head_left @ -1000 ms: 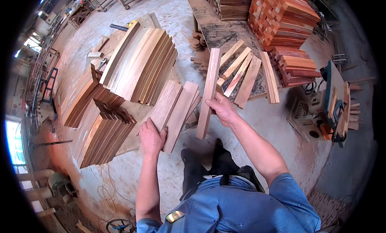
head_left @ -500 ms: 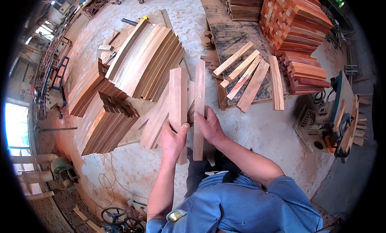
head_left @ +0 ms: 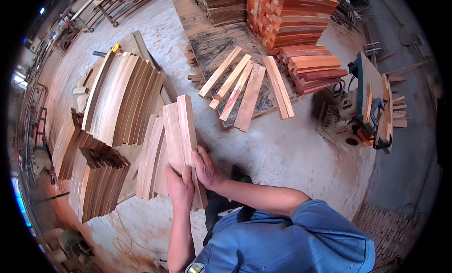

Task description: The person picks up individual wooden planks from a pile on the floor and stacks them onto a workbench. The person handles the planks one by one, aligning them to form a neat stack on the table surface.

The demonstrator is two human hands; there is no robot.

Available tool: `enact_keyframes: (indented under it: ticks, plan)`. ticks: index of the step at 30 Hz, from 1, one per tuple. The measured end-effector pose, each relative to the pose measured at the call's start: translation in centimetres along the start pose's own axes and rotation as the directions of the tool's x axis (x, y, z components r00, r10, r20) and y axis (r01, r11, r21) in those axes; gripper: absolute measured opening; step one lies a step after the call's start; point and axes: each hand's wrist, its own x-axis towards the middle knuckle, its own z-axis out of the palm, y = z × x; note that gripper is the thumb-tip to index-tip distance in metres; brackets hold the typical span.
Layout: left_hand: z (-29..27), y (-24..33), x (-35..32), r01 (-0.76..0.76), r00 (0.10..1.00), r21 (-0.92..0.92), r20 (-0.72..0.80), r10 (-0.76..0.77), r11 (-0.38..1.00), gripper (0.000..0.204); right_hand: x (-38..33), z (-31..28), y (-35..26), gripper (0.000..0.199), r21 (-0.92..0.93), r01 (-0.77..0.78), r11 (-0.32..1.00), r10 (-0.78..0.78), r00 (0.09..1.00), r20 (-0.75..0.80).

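Observation:
In front of my body, two pale wooden strips stand side by side with their long edges together. My left hand (head_left: 181,186) is closed round the lower part of the left wooden strip (head_left: 173,136), its thumb lying on the front face. My right hand (head_left: 208,171) grips the right wooden strip (head_left: 187,124) from its outer side. Just left of the held pieces, several pale curved boards (head_left: 149,155) lean together. The undersides of both strips and some of my fingertips are hidden.
Stacked curved boards (head_left: 117,98) stand at the left, a yellow tape measure (head_left: 115,48) behind them. Loose strips (head_left: 249,97) fan across a dark-stained board (head_left: 214,42). Reddish wood (head_left: 292,23) is piled at the back right. A green-topped machine (head_left: 366,84) stands at the right.
The two strips, held apart before, now lie against each other. My view has turned right, so the stacks and the loose strips appear farther left.

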Motion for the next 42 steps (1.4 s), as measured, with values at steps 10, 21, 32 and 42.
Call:
enact_keyframes:
  ticks: [10,21,32,42]
  plan:
    - [-1.6,5.7,1.1,-0.090,0.933,-0.105,0.340,0.120,0.990,0.069,-0.1,-4.0,-0.6,0.048,0.643,-0.190,0.742,0.145,0.982,0.123]
    - [12.4,11.9,1.9,-0.360,0.607,-0.406,0.582,0.541,0.840,0.091,-3.3,-22.8,-3.4,0.070,0.544,0.113,0.831,-0.025,0.986,-0.167]
    - [29.1,15.2,14.2,-0.402,0.915,0.571,0.279,0.292,0.716,0.115,-4.6,-42.0,-8.7,0.096,0.156,0.215,0.964,-0.143,0.915,-0.377]
    - [28.7,14.3,21.5,-0.530,0.847,0.555,0.324,0.421,0.641,0.088,-3.5,-47.9,-8.8,0.104,0.152,0.166,0.974,-0.076,0.879,-0.471]
